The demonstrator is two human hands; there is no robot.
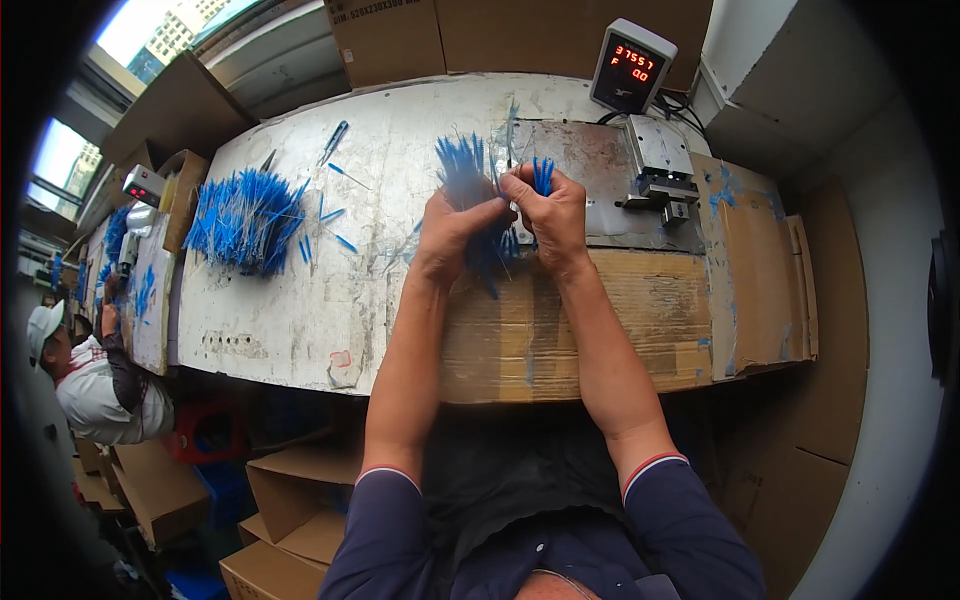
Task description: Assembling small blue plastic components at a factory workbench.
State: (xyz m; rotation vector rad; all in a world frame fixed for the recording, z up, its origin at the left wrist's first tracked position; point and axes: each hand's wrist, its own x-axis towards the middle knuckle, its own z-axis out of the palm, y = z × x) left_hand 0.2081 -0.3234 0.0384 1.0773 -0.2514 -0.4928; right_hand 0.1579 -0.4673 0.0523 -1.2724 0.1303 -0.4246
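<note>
Bench: worn, scratched white worktop [300,310] spreads out under and to the left of my fingers, with a flattened sheet of brown cardboard [620,330] lying on it just below my wrists and running off to the right.
Left hand: my left hand [447,232] is raised above the bench, fingers curled shut around a thick bundle of thin blue sticks [462,172]; the tips fan upward past my fingers and the lower ends poke out beneath my palm.
Right hand: my right hand [548,215] sits just beside the left, touching it at the thumbs, fingers pinched together on a small tuft of blue sticks [542,175] that stands up above my knuckles.
Metal plate: a dull grey plate [590,170] lies flat right behind my fingers, beyond both hands.
Clamp fixture: a small metal block device [660,170] is mounted up and to the right of my right hand, on the far edge of that plate.
Display: a grey box with red lit digits [630,65] stands further up and right, well apart from my fingers.
Loose pile: a big heap of the same blue sticks [245,220] rests on the worktop well to the left of my left hand, with a few strays [335,225] scattered between it and my fingers.
Boxes: brown cartons [290,520] are stacked on the floor below my left elbow.
Neighbour: another person in a white cap [45,325] sits far off to my left at the next bench.
</note>
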